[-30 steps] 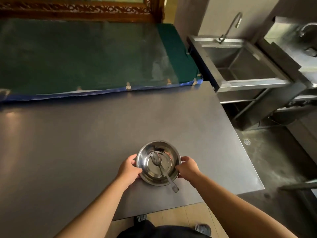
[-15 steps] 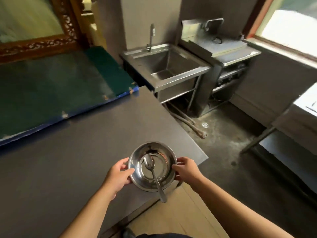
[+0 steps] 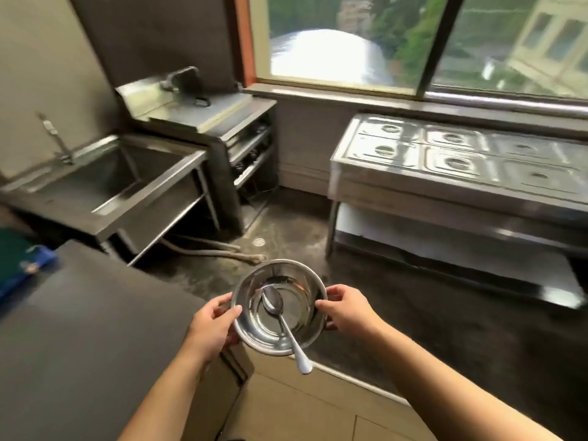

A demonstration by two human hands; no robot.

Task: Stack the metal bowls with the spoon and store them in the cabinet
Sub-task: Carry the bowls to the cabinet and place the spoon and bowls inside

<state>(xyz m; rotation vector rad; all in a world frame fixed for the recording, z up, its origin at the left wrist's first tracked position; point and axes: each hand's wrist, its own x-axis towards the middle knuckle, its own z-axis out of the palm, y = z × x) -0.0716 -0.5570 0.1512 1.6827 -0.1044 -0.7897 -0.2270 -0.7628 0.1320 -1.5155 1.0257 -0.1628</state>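
Fingers [image 3: 337, 292] of both hands clamp rim of shiny round metal bowls [image 3: 279, 308], held midair past dark table [image 3: 79, 329]. Long steel spoon [image 3: 283, 326] inside, handle pointing back toward body. No cabinet visible.

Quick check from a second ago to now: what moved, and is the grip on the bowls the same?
The stacked metal bowls were lifted off the grey table and carried to the right, now held in the air past its corner as the person turns toward the window side. Unchanged: the left hand and right hand grip opposite rims, and the spoon lies inside, handle over the near rim.
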